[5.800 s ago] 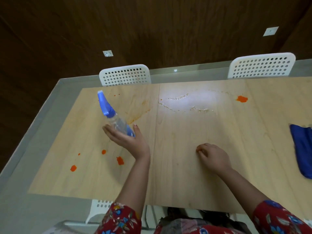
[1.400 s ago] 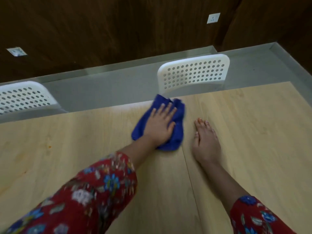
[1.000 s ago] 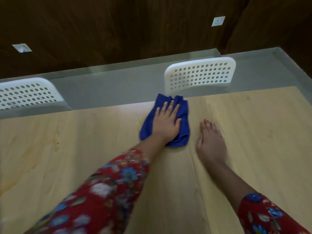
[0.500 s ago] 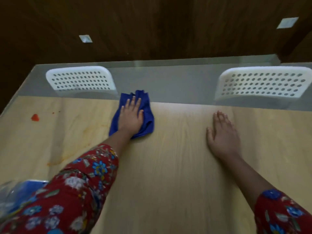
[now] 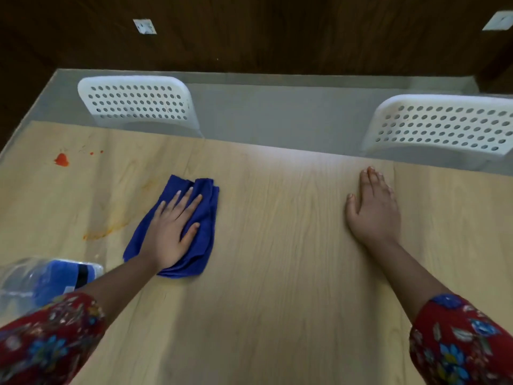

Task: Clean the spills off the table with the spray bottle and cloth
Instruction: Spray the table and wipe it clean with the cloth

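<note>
1 cloth (image 5: 206,245) under flat left grip (image 5: 172,232) | right grip (image 5: 374,215) flat on table (image 5: 277,287) | 1 bottle (image 5: 47,279) | 2 chairs (image 5: 136,102) (image 5: 444,126)

Single head cam, so there's no second view to overlap with. It sits above the near edge of the wood surface (image 5: 277,315), facing forward and steeply down across it. Close range: the surface fills the lower two-thirds. The left sleeve (image 5: 47,337) and right sleeve (image 5: 460,337) enter at the bottom corners (wearer's own arms). The top third shows the left chair back (image 5: 136,102), right chair back (image 5: 444,126), grey floor (image 5: 277,112) and dark wall (image 5: 277,31). The far edge runs tilted, lower on the right.
</note>
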